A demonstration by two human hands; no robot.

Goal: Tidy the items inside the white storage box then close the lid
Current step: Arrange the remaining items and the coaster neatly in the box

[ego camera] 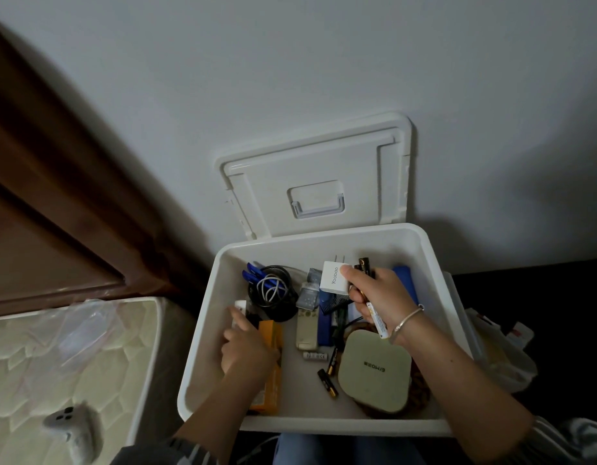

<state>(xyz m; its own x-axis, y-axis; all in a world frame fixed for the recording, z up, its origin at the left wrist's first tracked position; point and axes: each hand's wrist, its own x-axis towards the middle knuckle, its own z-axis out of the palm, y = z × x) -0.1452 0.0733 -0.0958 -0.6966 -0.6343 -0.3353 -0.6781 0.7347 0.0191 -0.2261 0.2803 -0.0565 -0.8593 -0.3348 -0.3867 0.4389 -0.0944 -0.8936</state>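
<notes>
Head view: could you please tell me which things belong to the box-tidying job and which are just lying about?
Job: white storage box, its open lid, white charger in the right hand, orange carton, coiled cables, beige square device, loose batteries.
Lying about: game controller on the mattress, plastic bag right of the box.

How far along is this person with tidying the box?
Early on, it seems. Done: nothing looks sorted; the lid stands open behind the white storage box. In hand: the right hand grips a white charger and a white tube; the left hand is at a small white item by the orange box. Left: loose batteries and coiled cables lie scattered, then closing the lid.
</notes>
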